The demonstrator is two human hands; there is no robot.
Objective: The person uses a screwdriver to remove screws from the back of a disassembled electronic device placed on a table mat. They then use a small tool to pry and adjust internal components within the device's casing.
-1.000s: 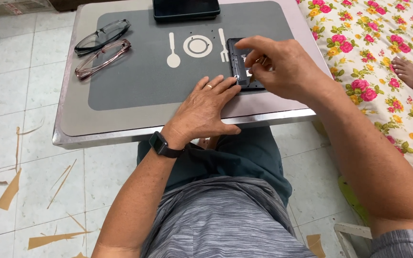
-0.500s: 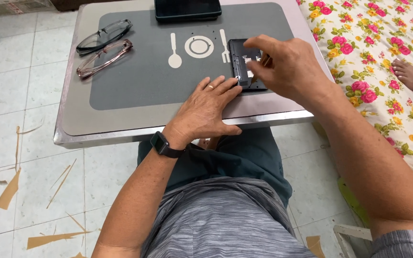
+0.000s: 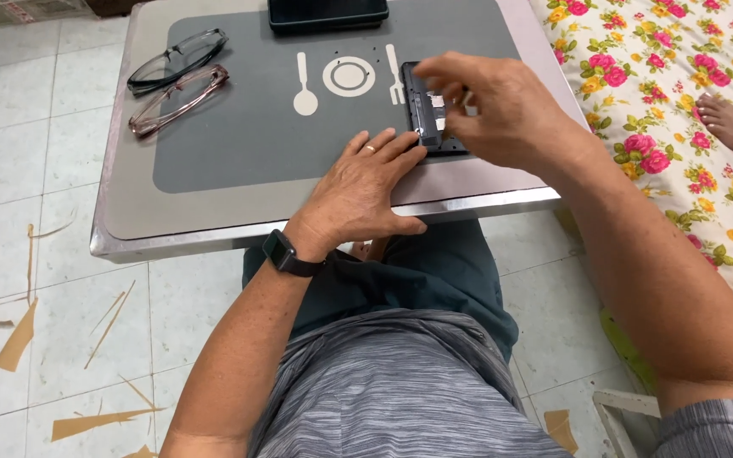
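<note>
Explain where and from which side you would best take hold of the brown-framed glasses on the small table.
Grip the brown-framed glasses at the bridge between the lenses, pinching from above. They lie folded and flat on the table, and the black-framed glasses sit close behind, so coming from above probably avoids them.

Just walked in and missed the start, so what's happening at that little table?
A seated person works on a small black device lying open on the table. The left hand rests flat beside it, fingertips against its edge, while the right hand pinches at its exposed inside. Two pairs of glasses and a dark tablet lie untouched.
</note>
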